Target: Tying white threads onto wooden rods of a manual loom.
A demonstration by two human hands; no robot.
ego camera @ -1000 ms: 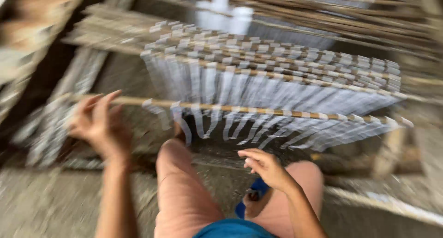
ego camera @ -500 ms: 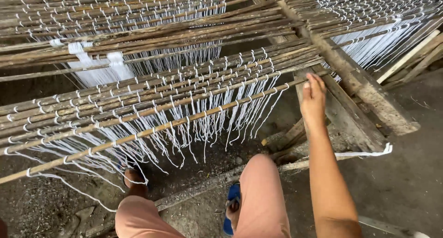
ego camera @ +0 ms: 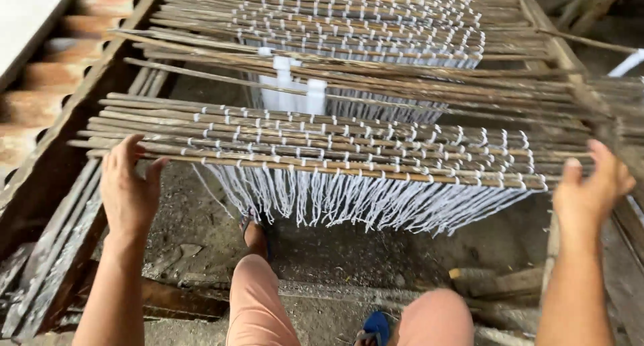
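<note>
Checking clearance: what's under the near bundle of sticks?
White strands hang from the near bundle of sticks; below lie a dirt floor and a sandalled foot. The strands hide the ground behind them.

No packages, labels, signs or screens visible anywhere in view.

A rough craft workshop, this: long wooden racks (ego camera: 64, 151) carry rows of thin bamboo sticks (ego camera: 322, 141), each strung with white hanging strands (ego camera: 349, 202) like dipped wicks left to dry. Underneath lies a dirt and concrete floor (ego camera: 335, 259) scattered with timber offcuts (ego camera: 500, 279), and brick steps (ego camera: 40, 84) rise at the left.
</note>
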